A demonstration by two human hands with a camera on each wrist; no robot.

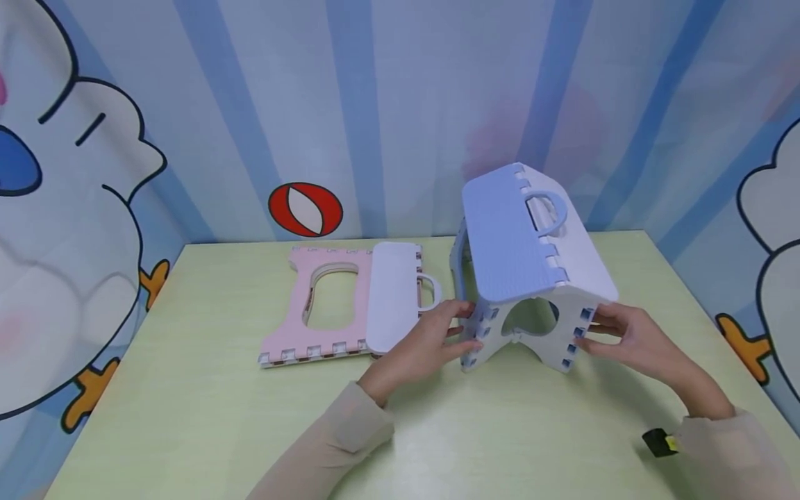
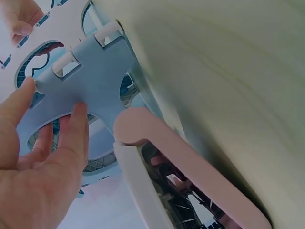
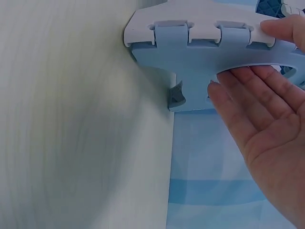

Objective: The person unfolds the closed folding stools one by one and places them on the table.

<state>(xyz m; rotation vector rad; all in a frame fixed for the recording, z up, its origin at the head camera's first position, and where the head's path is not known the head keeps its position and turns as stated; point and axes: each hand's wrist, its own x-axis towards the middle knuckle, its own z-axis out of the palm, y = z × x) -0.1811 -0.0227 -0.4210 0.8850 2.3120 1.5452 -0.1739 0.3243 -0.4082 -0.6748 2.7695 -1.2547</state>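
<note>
A blue and white folding stool (image 1: 509, 236) stands half unfolded on the table, its two-part top peaked like a roof. A small carry handle (image 1: 556, 212) sticks up from the top. My left hand (image 1: 425, 340) grips the blue left leg panel, with the thumb at the hinged edge and fingers reaching into the cut-out in the left wrist view. On the other side, my right hand (image 1: 640, 344) holds the right leg panel (image 3: 200, 52). In the right wrist view, its thumb lies on the white edge and its fingers go into the opening.
A pink and white folding stool (image 1: 331, 340) lies folded flat on the table (image 1: 187, 417), just left of the blue one. Behind the table hangs a blue striped backdrop (image 1: 412, 125) with cartoon figures. A small black item (image 1: 657, 442) shows by the right sleeve.
</note>
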